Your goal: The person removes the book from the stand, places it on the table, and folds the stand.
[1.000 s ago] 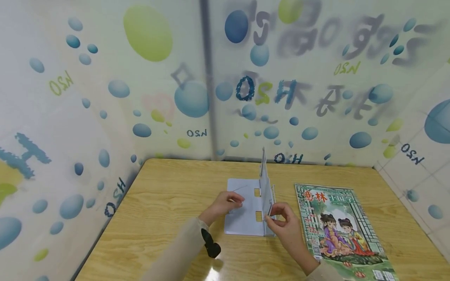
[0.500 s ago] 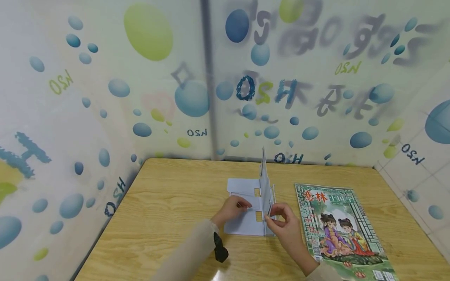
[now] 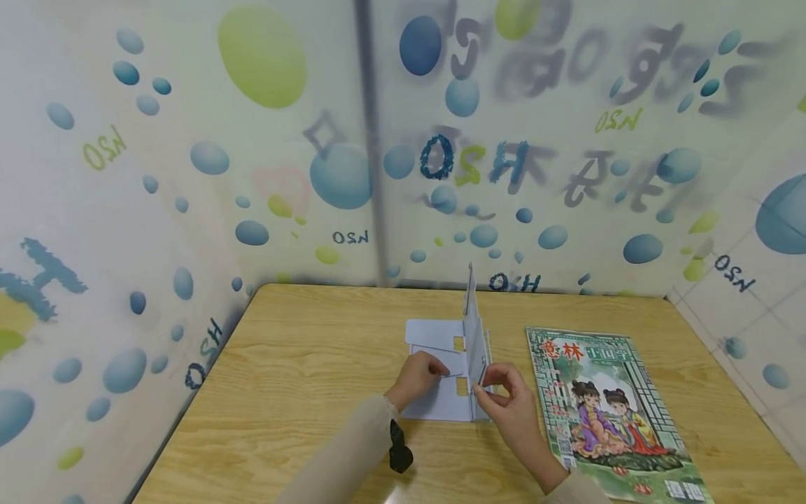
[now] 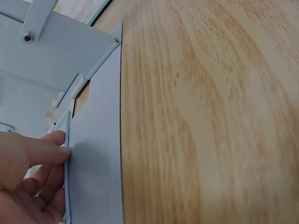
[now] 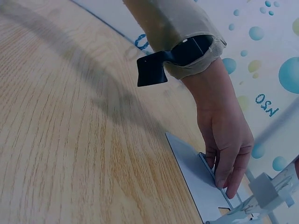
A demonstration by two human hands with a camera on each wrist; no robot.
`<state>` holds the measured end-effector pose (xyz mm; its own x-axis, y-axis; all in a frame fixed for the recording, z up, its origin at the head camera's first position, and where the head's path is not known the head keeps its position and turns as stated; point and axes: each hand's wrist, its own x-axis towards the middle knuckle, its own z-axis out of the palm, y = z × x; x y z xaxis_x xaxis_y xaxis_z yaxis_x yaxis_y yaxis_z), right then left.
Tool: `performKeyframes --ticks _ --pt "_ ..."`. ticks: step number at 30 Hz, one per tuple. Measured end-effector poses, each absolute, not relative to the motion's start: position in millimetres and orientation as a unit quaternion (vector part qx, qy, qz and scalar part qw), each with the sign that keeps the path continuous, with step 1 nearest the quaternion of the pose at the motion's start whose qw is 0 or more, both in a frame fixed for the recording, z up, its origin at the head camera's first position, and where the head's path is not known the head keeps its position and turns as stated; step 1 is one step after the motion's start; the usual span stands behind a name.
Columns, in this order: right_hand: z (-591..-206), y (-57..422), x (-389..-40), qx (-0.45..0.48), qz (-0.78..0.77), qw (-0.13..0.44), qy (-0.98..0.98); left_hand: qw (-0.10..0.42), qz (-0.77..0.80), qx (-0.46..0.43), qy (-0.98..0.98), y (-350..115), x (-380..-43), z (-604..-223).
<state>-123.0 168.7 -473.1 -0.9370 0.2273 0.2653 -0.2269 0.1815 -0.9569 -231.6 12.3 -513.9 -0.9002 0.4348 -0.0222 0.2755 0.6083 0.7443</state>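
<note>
A pale grey-white folding metal book stand lies on the table with its base plate (image 3: 434, 408) flat and its panel (image 3: 475, 325) upright. My left hand (image 3: 417, 378) is over the base, thumb and fingers pinching the edge of a narrow inner flap (image 3: 434, 354). In the left wrist view, the thumb of that hand (image 4: 35, 170) presses on the flap's rim. My right hand (image 3: 513, 400) pinches the near lower edge of the upright panel. The right wrist view shows mainly the left hand (image 5: 226, 133) reaching down to the flap; the right fingers barely show there.
A green illustrated magazine (image 3: 611, 413) lies to the right of the stand, close to my right hand. The wooden table (image 3: 302, 350) meets a bubble-patterned wall covering (image 3: 283, 175) at the back and sides. A black strap (image 3: 399, 448) hangs at the left wrist.
My left hand has moved right across the base and now pinches the inner flap, whose outline shows more distinctly. The right hand stays on the upright panel.
</note>
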Motion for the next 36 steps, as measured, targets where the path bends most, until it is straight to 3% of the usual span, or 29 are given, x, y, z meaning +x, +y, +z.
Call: performKeyframes --ticks 8,17,24,36 --pt "-475 167 -123 0.017 0.637 0.200 -0.744 0.102 0.422 0.211 0.876 9 -228 -499" --pt "-464 164 -119 0.029 0.636 0.211 -0.742 0.097 0.532 0.244 0.805 11 -225 -438" --pt "-453 160 -114 0.031 0.637 0.203 -0.743 0.131 0.611 0.230 0.746 23 -215 -401" --pt "-476 163 -124 0.045 0.657 0.196 -0.727 0.166 0.665 0.166 0.709 27 -205 -387"
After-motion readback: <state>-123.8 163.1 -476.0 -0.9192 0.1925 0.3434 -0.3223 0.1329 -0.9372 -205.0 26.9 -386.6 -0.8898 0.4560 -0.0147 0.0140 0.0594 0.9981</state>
